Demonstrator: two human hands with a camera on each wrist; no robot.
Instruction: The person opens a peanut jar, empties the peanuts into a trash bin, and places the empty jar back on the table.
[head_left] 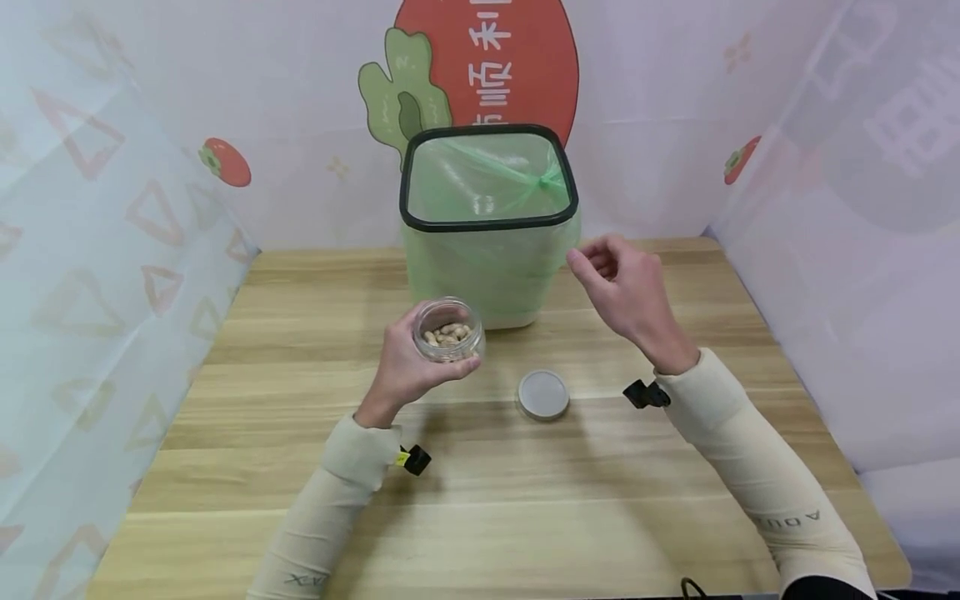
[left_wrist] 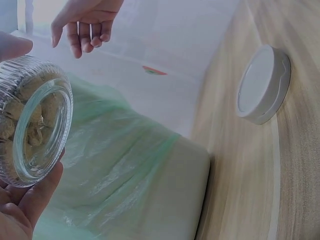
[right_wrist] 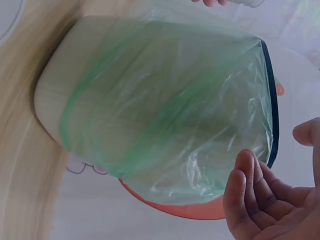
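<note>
My left hand (head_left: pixel 401 362) grips a clear glass jar (head_left: pixel 477 340), fingers and thumb around its side. Shelled-looking tan peanuts (head_left: pixel 447 336) lie inside, seen through the uncovered mouth in the head view. The left wrist view shows the jar tilted, its ribbed base (left_wrist: pixel 47 132) facing the camera. My right hand (head_left: pixel 630 283) hovers beside the bin's right side, holding nothing. Its fingers (right_wrist: pixel 245 177) are loosely bent, with the thumb apart from them. A round grey lid (head_left: pixel 543 394) lies flat on the table between the hands.
A light-coloured bin (head_left: pixel 480 271) with a green plastic liner and black rim (head_left: pixel 489 225) stands at the table's back. The liner is knotted (head_left: pixel 552 179) near the rim's right side. Printed cloth walls (head_left: pixel 300 183) surround the wooden table (head_left: pixel 300 417) at back and sides.
</note>
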